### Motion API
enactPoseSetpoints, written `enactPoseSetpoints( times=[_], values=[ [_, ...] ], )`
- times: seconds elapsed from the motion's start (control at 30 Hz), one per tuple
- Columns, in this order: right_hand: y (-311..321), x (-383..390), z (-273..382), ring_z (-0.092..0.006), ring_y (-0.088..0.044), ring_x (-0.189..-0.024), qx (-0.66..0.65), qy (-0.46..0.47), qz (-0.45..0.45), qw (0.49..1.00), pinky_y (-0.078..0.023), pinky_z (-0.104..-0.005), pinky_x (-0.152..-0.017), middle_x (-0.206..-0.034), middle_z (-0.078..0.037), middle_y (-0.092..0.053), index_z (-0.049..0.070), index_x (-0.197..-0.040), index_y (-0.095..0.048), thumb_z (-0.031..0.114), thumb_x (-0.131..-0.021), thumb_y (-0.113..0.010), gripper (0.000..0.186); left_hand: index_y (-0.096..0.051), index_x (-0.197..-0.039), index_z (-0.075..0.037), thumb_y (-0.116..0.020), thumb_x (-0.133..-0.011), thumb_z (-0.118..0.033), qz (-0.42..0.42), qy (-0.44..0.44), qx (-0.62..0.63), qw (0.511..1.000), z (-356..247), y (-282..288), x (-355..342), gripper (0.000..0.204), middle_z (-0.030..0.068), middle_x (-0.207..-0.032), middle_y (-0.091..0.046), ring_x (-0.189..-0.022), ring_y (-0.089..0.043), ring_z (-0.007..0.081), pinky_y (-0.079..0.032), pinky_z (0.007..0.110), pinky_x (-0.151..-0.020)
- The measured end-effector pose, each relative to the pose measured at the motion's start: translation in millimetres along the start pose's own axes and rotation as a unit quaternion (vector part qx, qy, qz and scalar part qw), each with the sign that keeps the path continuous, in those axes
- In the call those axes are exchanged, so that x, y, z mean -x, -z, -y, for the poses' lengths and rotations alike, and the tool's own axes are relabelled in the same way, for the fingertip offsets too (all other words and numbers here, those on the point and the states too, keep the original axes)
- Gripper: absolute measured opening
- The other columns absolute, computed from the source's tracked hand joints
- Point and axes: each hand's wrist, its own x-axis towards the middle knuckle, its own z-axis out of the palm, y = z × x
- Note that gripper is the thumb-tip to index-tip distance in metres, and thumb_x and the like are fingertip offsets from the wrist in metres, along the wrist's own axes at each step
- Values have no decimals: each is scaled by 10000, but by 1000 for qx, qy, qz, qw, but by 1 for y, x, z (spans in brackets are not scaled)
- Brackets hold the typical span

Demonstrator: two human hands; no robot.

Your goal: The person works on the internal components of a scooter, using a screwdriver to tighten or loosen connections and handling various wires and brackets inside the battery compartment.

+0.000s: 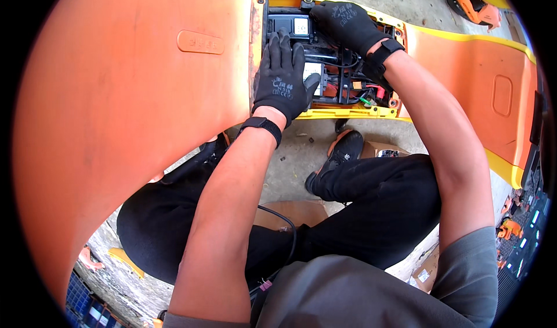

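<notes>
An open bay in an orange and yellow vehicle body holds electronics and wiring, bordered by a yellow rim [348,114]. My left hand [279,81], in a black glove, lies over the bay's left part with its fingers stretched out toward a black box [281,22] that bears a white label. Under its thumb side shows a white-labelled module [314,72]. At the far rim, beside a bolt [308,0], my right hand [345,25], also gloved in black, is closed with curled fingers. Whatever it grips is hidden. Red connectors [380,92] and a green connector [366,101] sit among wires at the bay's near right.
A large orange panel [145,78] rises on the left, and another orange panel [464,75] extends right. Below the bay are my black shoe [342,154] and cardboard [299,213] on the concrete floor. An orange wheeled part [473,7] stands at the far right.
</notes>
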Motion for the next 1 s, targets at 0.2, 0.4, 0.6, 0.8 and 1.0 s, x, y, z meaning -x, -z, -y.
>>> enactPoseSetpoints(
  times=[0.2, 0.4, 0.6, 0.8, 1.0],
  values=[
    [4, -3, -14, -342, -705, -799, -49, 6, -19, 999, -544, -422, -703, -843, -146, -702, 78, -995, -684, 182, -927, -643, 130, -449, -1511, -44, -523, -981, -504, -8, -5, 10, 1000, -1, -1, -2, 706, 314, -1636, -206, -1538, -172, 440, -115, 506, -1256],
    [75, 0, -20, -198, -630, -707, -229, -21, -19, 973, -496, -335, -672, -833, -116, -688, 27, -961, -644, 179, -945, -696, 162, -450, -1506, -51, -549, -970, -502, -17, -7, 10, 1000, 1, -3, 2, 708, 315, -1621, -239, -1526, -198, 449, -143, 518, -1249],
    [211, 116, 40, -139, -544, -681, -237, -123, -11, 964, -459, -302, -646, -793, -76, -653, 3, -946, -621, 122, -936, -710, 149, -472, -1491, -45, -539, -979, -530, -4, -22, -44, 999, 1, -14, -4, 708, 315, -1599, -296, -1519, -216, 464, -144, 548, -1246],
    [185, 327, 68, -118, -494, -671, -378, -436, 22, 816, -465, -325, -632, -730, -57, -573, 13, -946, -634, 190, -929, -702, 190, -449, -1507, -93, -542, -1000, -463, 10, -28, -94, 995, 3, -3, -5, 635, 291, -1598, -308, -1492, -264, 473, -208, 559, -1221],
    [32, 516, 98, -190, -672, -705, -414, -717, 48, 559, -534, -352, -657, -762, -102, -701, 37, -909, -699, 223, -872, -722, 191, -351, -1573, -103, -508, -1016, -451, 45, -15, -113, 992, -6, -4, -5, 676, 265, -1632, -262, -1503, -257, 455, -238, 535, -1214]
  ],
)
